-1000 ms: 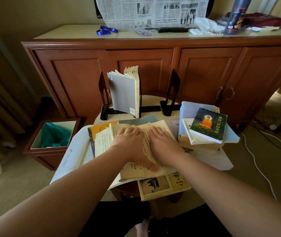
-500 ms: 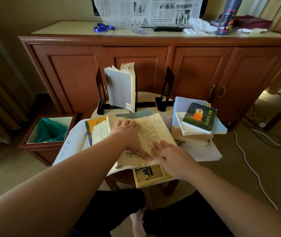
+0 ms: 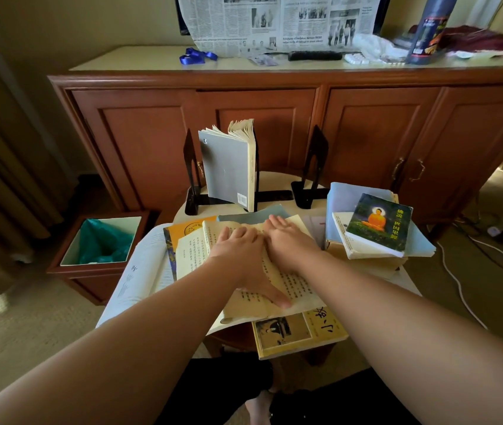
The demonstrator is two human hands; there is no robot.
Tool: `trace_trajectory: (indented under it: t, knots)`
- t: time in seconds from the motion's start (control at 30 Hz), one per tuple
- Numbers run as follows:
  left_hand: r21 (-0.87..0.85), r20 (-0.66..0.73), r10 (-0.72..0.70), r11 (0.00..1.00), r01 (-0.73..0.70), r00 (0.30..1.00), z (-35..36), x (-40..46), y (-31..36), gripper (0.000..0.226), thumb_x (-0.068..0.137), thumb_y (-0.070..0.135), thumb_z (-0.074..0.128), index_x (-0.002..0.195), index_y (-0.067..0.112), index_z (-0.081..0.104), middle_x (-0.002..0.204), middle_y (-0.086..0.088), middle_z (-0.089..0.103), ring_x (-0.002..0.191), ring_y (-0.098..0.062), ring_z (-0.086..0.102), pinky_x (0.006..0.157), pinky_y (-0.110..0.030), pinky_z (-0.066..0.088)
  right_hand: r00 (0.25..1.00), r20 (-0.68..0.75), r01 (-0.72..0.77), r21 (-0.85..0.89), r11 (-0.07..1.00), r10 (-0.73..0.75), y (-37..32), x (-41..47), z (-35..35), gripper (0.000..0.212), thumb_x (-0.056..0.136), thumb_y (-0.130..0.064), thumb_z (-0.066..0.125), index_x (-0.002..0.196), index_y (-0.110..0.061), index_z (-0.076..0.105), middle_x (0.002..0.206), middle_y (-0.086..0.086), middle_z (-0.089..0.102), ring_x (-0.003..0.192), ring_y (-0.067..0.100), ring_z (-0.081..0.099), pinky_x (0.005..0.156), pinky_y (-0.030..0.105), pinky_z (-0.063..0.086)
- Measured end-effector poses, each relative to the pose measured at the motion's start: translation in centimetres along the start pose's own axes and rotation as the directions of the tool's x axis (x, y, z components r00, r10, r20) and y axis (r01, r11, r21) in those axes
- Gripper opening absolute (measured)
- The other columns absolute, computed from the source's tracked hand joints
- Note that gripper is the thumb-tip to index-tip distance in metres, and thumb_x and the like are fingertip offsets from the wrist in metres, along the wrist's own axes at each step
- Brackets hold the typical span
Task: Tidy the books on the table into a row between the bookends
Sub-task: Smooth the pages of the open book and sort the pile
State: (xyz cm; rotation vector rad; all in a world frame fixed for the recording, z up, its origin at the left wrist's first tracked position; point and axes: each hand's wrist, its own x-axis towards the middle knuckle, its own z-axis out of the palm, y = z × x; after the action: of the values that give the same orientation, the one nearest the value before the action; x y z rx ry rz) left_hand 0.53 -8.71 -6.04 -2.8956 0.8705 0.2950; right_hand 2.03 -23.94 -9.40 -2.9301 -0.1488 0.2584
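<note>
A grey-covered book point(image 3: 228, 171) stands upright between two black bookends, the left bookend point(image 3: 191, 176) and the right bookend point(image 3: 313, 170), at the back of the small round table point(image 3: 277, 179). In front lies an open yellowed book point(image 3: 290, 286) on a heap of others. My left hand point(image 3: 241, 256) lies flat on its pages, thumb stretched toward me. My right hand point(image 3: 287, 240) presses flat beside it, fingers pointing at the bookends. To the right sits a stack topped by a green book with an orange seated figure point(image 3: 379, 222). A yellow book point(image 3: 299, 332) pokes out over the near edge.
A wooden sideboard point(image 3: 274, 118) stands close behind the table, with a newspaper point(image 3: 274, 23), a blue bottle point(image 3: 431, 26) and a remote on top. A bin with a green liner point(image 3: 103, 240) sits on the floor at left. White cables point(image 3: 458, 280) run along the carpet at right.
My right hand slid from the near edge of the open book forward onto its pages beside the left hand. My left hand stayed flat on the book.
</note>
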Motion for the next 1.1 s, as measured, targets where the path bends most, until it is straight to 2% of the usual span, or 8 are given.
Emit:
trace_trajectory:
  t: [0.13,0.3,0.57,0.7,0.8,0.9,1.0,1.1]
  knots:
    - [0.012,-0.016,-0.005,1.000,0.005,1.000,0.2,0.2,0.2,0.163,0.025,0.113,0.046,0.159,0.021,0.031,0.160,0.001,0.038,0.151,-0.027,0.026,0.126,-0.058,0.009,1.000,-0.010,0.008,0.007,1.000,-0.008,0.3,-0.9,0.7,0.069,0.105,-0.010,0.031,0.164,-0.009,-0.004,0.173,0.011,-0.009,0.159,0.024,-0.008,0.129,0.040,0.001]
    - [0.021,-0.001,-0.009,1.000,0.009,1.000,0.0,-0.1,0.4,0.161,0.029,0.112,0.047,0.159,0.018,0.030,0.162,0.000,0.034,0.152,-0.027,0.024,0.127,-0.059,0.007,0.996,-0.033,0.082,-0.018,0.996,-0.083,1.2,-6.3,2.1,0.102,0.094,-0.039,0.067,0.164,-0.007,0.000,0.173,0.009,-0.003,0.159,0.024,-0.006,0.129,0.040,0.004]
    - [0.054,-0.008,-0.013,0.998,0.013,1.000,-1.2,-1.0,0.6,0.160,0.028,0.114,0.042,0.156,0.017,0.032,0.159,-0.002,0.038,0.147,-0.028,0.031,0.125,-0.060,0.012,0.996,-0.055,0.067,-0.058,0.996,-0.070,1.3,-11.5,2.7,0.063,0.111,-0.027,0.031,0.165,-0.009,0.003,0.174,0.009,-0.004,0.159,0.021,-0.009,0.127,0.035,-0.001]
    - [-0.069,-0.134,-0.143,0.988,0.135,0.981,-1.6,-2.0,-0.2,0.130,0.052,0.103,0.056,0.156,0.028,0.033,0.161,-0.007,0.033,0.150,-0.032,0.027,0.126,-0.059,0.014,0.997,-0.075,0.030,0.006,1.000,-0.029,1.3,-12.2,3.0,0.059,0.113,-0.033,0.022,0.166,-0.012,0.003,0.174,0.004,-0.004,0.159,0.016,-0.008,0.121,0.028,-0.009]
    - [-0.269,-0.200,-0.378,0.908,0.321,0.904,-1.4,-3.4,-1.4,0.119,0.066,0.089,0.067,0.160,0.032,0.020,0.164,-0.010,0.027,0.151,-0.032,0.028,0.120,-0.053,0.031,0.996,-0.093,0.021,0.101,0.995,-0.012,1.1,-12.3,2.7,0.059,0.113,-0.037,0.023,0.166,-0.013,0.009,0.174,0.002,0.002,0.159,0.014,-0.003,0.121,0.025,-0.008]
    - [-0.372,-0.083,-0.556,0.787,0.492,0.827,-1.4,-4.0,-2.7,0.099,0.072,0.084,0.067,0.145,0.021,0.047,0.137,-0.004,0.054,0.128,-0.025,0.053,0.099,-0.046,0.056,0.998,-0.064,0.001,0.212,0.977,0.013,1.1,-12.0,2.1,0.059,0.113,-0.040,0.026,0.165,-0.015,0.015,0.173,0.001,0.007,0.159,0.014,0.002,0.125,0.027,-0.002]
    - [-0.634,0.125,-0.502,0.623,0.458,0.856,-1.7,-4.3,-3.4,0.058,0.089,0.068,0.064,0.124,0.021,0.066,0.101,0.004,0.073,0.086,-0.013,0.074,0.062,-0.030,0.063,0.997,-0.050,-0.034,0.319,0.947,0.052,0.6,-12.1,1.1,0.060,0.111,-0.046,0.029,0.164,-0.017,0.023,0.173,-0.003,0.013,0.159,0.013,0.008,0.125,0.030,0.004]
    - [-0.768,0.119,-0.439,0.528,0.363,0.891,-2.8,-4.8,-2.5,0.050,0.098,0.064,0.056,0.116,0.018,0.067,0.098,0.004,0.074,0.084,-0.013,0.074,0.062,-0.030,0.061,0.990,-0.060,-0.088,0.446,0.891,0.128,0.2,-12.3,0.0,0.061,0.108,-0.055,0.035,0.160,-0.022,0.035,0.165,-0.003,0.035,0.149,0.020,0.035,0.119,0.037,0.030]
